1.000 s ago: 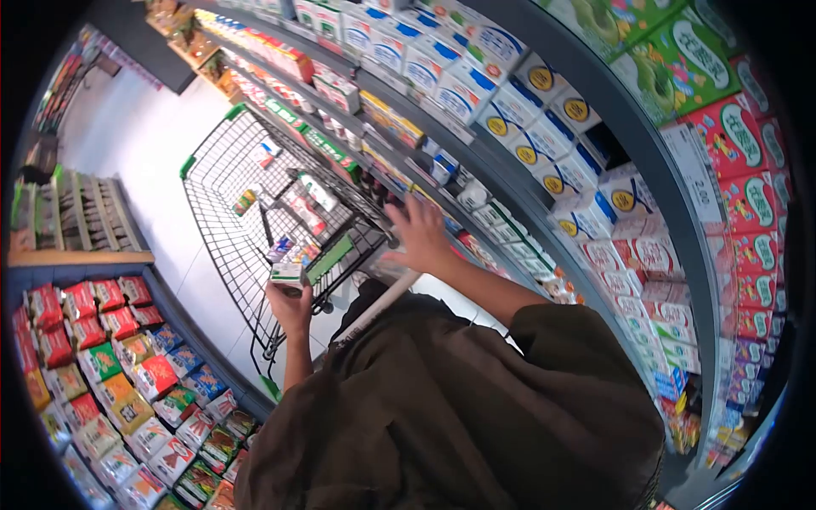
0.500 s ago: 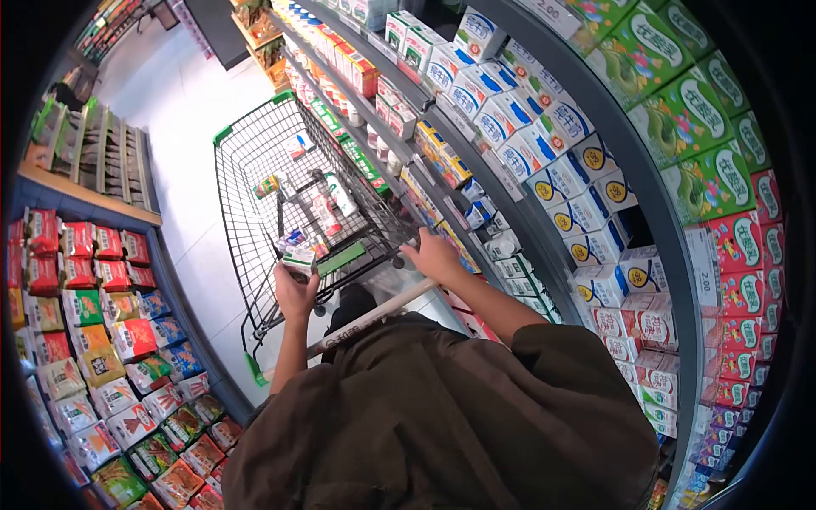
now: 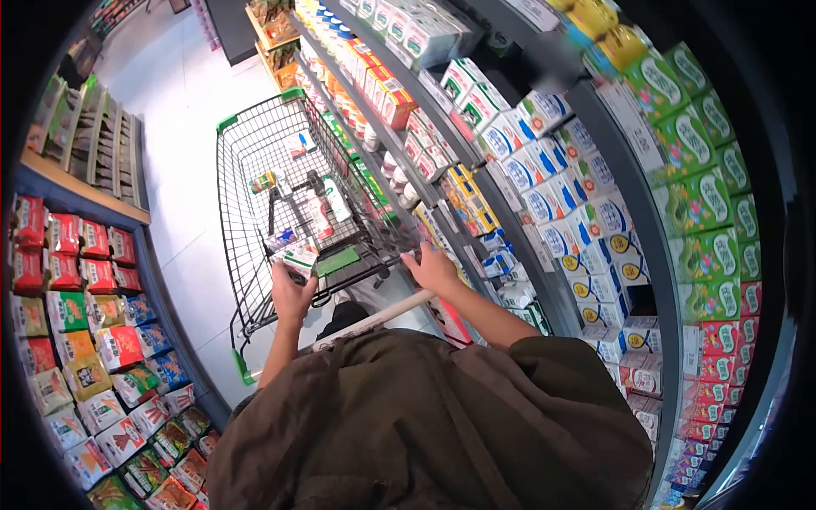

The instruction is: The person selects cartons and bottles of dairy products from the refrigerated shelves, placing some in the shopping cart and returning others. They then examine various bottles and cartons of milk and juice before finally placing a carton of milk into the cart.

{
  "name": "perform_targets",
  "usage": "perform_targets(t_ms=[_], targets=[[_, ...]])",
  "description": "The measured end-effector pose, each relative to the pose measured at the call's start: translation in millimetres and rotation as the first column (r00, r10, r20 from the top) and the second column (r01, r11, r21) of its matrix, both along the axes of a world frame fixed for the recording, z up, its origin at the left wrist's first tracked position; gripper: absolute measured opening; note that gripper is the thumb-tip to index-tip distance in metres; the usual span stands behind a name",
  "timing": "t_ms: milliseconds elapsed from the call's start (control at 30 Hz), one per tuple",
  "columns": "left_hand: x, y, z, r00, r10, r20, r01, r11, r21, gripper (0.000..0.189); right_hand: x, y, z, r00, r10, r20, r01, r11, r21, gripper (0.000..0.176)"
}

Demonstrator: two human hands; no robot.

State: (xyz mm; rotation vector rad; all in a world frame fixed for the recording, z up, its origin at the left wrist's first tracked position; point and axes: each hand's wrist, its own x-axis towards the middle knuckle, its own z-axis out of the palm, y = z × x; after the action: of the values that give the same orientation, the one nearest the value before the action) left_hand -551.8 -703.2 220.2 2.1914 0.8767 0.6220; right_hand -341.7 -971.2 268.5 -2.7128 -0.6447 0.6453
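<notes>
My left hand point(image 3: 291, 296) is closed around a small white-and-green carton point(image 3: 300, 256), raised over the near end of the shopping cart point(image 3: 228, 183). My right hand point(image 3: 433, 270) is by the cart's near right corner, its fingers curled at a dark part I cannot make out. Close to my body, the pale handle bar point(image 3: 378, 316) runs across below both hands. Inside the wire basket lie a white bottle point(image 3: 337, 200), a red-and-white bottle point(image 3: 320, 218), a yellow-and-green package point(image 3: 263, 182) and a small white pack point(image 3: 301, 144).
Milk cartons point(image 3: 544, 200) fill the shelves close on my right, with green boxes point(image 3: 701, 200) farther right. To my left, a display bin point(image 3: 183, 340) holds rows of bagged snacks point(image 3: 119, 347). The pale tiled floor point(image 3: 174, 110) stretches ahead between them.
The right-hand shelves have shifted in view and more of their upper rows shows. The cart sits slightly lower in view. Both hands keep nearly the same pose, the carton still in my left.
</notes>
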Motion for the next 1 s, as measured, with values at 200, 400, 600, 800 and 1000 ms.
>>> perform_targets(t_ms=[200, 400, 600, 800, 1000], targets=[[6.8, 37.6, -6.8, 0.991, -0.031, 0.131, 0.043, 0.995, -0.086, 0.074, -7.4, 33.5, 14.6, 0.98, 0.041, 0.194, -0.035, 0.999, -0.031, 0.066], [16.8, 57.8, -13.5, 0.981, -0.048, 0.185, 0.059, 0.997, -0.055, 0.07, -19.7, 108.2, 47.4, 0.819, 0.372, 0.438, -0.505, 0.83, 0.239, 0.072], [28.0, 61.2, 13.8, 0.973, -0.112, 0.199, 0.112, 0.994, 0.011, 0.068, -42.0, 227.9, 27.4, 0.934, 0.335, -0.122, -0.25, 0.86, 0.446, 0.076], [27.4, 63.3, 6.0, 0.979, -0.083, 0.186, 0.074, 0.996, 0.055, 0.076, -29.3, 254.2, 37.5, 0.874, 0.478, -0.091, -0.39, 0.8, 0.455, 0.049], [28.8, 65.9, 7.5, 0.979, -0.086, 0.183, 0.069, 0.993, 0.1, 0.076, 22.0, 239.8, 94.5, 0.978, 0.21, 0.01, -0.181, 0.817, 0.547, 0.047]])
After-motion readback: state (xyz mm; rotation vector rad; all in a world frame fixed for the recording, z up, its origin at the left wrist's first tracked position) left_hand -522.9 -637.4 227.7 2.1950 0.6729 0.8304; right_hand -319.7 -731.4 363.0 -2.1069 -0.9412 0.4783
